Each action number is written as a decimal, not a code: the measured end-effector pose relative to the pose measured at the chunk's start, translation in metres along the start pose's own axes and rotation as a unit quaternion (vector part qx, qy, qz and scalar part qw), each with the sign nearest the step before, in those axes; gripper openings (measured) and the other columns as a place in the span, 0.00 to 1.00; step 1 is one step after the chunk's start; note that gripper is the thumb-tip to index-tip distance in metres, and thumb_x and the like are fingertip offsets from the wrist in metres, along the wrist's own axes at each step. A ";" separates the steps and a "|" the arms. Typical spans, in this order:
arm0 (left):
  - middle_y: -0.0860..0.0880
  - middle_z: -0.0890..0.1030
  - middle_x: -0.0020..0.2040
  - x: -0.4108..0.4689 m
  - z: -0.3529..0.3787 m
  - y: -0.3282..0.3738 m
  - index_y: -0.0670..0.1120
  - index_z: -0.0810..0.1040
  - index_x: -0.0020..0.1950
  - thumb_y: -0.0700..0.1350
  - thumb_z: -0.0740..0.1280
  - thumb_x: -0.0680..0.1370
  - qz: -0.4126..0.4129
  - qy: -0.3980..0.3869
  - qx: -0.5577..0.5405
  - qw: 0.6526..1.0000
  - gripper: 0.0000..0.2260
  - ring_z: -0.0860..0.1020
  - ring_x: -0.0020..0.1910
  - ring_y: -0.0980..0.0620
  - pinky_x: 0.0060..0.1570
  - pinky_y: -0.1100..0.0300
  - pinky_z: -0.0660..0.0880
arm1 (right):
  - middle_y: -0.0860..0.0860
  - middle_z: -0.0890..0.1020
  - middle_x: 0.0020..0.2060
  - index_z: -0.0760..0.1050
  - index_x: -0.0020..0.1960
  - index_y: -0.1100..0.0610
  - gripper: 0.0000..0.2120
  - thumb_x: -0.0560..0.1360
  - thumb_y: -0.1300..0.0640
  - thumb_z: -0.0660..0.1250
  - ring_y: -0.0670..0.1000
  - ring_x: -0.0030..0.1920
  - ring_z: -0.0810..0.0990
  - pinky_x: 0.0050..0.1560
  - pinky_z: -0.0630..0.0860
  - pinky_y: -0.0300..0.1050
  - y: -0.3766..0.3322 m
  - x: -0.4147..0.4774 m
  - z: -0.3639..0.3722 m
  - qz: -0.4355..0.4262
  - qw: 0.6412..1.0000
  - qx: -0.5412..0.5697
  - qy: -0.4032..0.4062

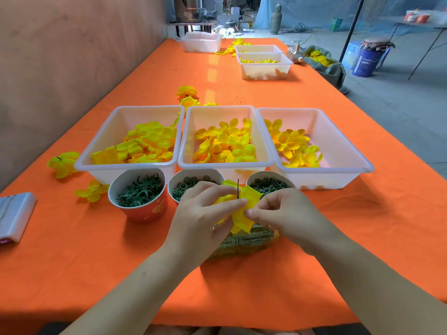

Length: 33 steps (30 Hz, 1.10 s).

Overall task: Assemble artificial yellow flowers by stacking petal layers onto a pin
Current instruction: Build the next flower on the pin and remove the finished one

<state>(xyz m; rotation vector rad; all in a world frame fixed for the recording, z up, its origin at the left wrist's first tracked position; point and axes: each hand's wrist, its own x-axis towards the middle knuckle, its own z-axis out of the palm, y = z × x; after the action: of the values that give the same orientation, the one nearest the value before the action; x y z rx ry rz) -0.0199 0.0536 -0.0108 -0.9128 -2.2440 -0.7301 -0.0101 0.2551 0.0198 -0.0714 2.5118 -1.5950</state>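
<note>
so both hands meet over the upright pin (238,188): left hand (203,213) and right hand (278,211) pinch a yellow petal layer (242,220), apparently threading it; supply tubs (223,163) sit within reach.

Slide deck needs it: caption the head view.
Left hand and right hand pinch a yellow petal layer on an upright pin.

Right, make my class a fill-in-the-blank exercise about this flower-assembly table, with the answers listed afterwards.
1. The left hand and right hand hold a yellow petal layer threaded on a thin upright ____.
2. The tablecloth is coloured ____.
3. Directly behind the bowls stand ____ clear bins of loose petals in a row.
4. The small parts in those bowls are coloured ____.
Answers: pin; orange; three; green.
</note>
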 end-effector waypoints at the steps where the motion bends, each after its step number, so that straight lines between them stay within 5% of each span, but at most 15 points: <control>1: 0.48 0.83 0.56 0.000 0.000 0.000 0.47 0.86 0.55 0.36 0.76 0.71 0.001 0.001 0.002 1.000 0.14 0.79 0.51 0.41 0.47 0.46 0.76 | 0.48 0.74 0.26 0.79 0.31 0.54 0.13 0.72 0.51 0.76 0.45 0.27 0.69 0.34 0.65 0.42 -0.001 0.001 -0.002 0.004 1.000 0.009 0.003; 11: 0.49 0.83 0.58 -0.005 0.001 -0.001 0.48 0.86 0.55 0.42 0.74 0.75 0.028 0.029 0.054 0.998 0.09 0.79 0.54 0.39 0.50 0.44 0.75 | 0.46 0.72 0.25 0.74 0.31 0.56 0.15 0.73 0.53 0.73 0.45 0.26 0.68 0.31 0.66 0.41 -0.005 0.008 -0.004 -0.017 0.995 -0.088 0.034; 20: 0.48 0.84 0.54 -0.009 0.001 0.005 0.46 0.86 0.56 0.45 0.71 0.78 0.054 0.019 0.106 0.993 0.08 0.81 0.52 0.41 0.46 0.46 0.74 | 0.56 0.68 0.28 0.72 0.34 0.67 0.17 0.72 0.55 0.69 0.51 0.30 0.67 0.33 0.63 0.45 -0.011 0.014 -0.003 -0.018 0.987 -0.157 0.023; 23: 0.47 0.84 0.53 -0.010 0.001 0.007 0.46 0.85 0.57 0.44 0.72 0.77 0.040 0.008 0.097 0.994 0.10 0.81 0.53 0.41 0.46 0.46 0.75 | 0.50 0.72 0.27 0.73 0.32 0.62 0.15 0.71 0.54 0.70 0.47 0.29 0.69 0.33 0.65 0.44 -0.015 0.015 -0.003 -0.028 0.976 -0.214 0.031; 26: 0.48 0.84 0.53 -0.009 -0.002 0.007 0.47 0.85 0.57 0.46 0.72 0.77 0.035 -0.010 0.093 0.995 0.10 0.80 0.54 0.41 0.47 0.46 0.75 | 0.44 0.77 0.35 0.77 0.39 0.50 0.05 0.69 0.53 0.74 0.44 0.38 0.75 0.39 0.71 0.44 -0.021 0.010 -0.003 -0.147 0.937 -0.278 0.152; 29: 0.47 0.83 0.53 -0.007 -0.004 0.007 0.46 0.85 0.56 0.45 0.72 0.76 0.032 -0.023 0.070 0.997 0.09 0.79 0.55 0.41 0.49 0.45 0.75 | 0.43 0.80 0.42 0.83 0.45 0.50 0.05 0.69 0.57 0.75 0.47 0.46 0.79 0.46 0.75 0.45 -0.024 0.008 -0.003 -0.272 0.926 -0.210 0.153; 33: 0.44 0.82 0.56 -0.009 -0.007 0.006 0.47 0.85 0.56 0.41 0.72 0.75 0.025 -0.048 0.037 0.998 0.10 0.77 0.57 0.40 0.51 0.44 0.75 | 0.42 0.84 0.38 0.85 0.44 0.46 0.04 0.70 0.52 0.75 0.43 0.42 0.80 0.41 0.70 0.34 -0.017 0.014 0.002 -0.227 0.969 -0.089 0.035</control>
<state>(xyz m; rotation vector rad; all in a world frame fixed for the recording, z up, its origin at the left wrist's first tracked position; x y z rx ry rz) -0.0076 0.0486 -0.0106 -0.9830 -2.3061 -0.5891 -0.0243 0.2445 0.0326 -0.6681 2.8361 -1.5228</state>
